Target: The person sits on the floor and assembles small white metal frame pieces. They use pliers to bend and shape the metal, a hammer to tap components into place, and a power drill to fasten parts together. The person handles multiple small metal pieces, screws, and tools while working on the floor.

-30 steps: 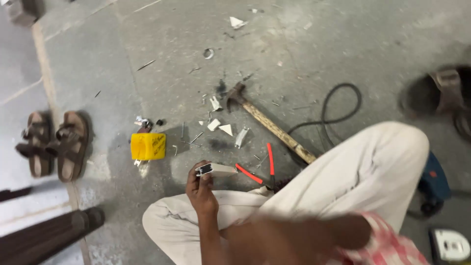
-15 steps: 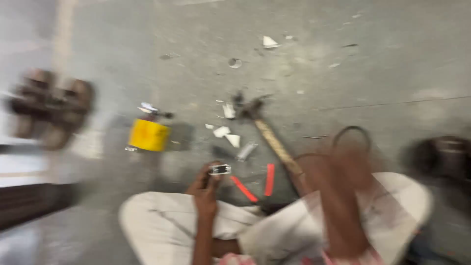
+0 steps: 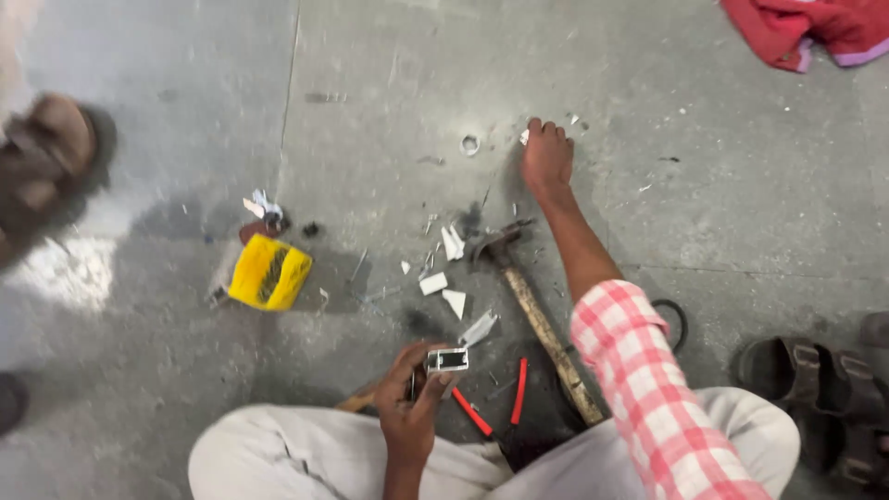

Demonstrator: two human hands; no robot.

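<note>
Holding one switch plate [image 3: 447, 359], one hammer [image 3: 530, 301], two hands [image 3: 412, 403]

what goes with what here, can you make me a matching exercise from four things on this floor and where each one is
Things:
1. hammer
2. yellow block
3. red cloth
4. small white rectangular part

Places:
A. top right corner of the floor
B. held in the left hand
C. lying beside the right forearm, head toward the white fragments
D. left of the white fragments, alone on the floor

Pairs: 1-C, 2-D, 3-A, 4-B
</note>
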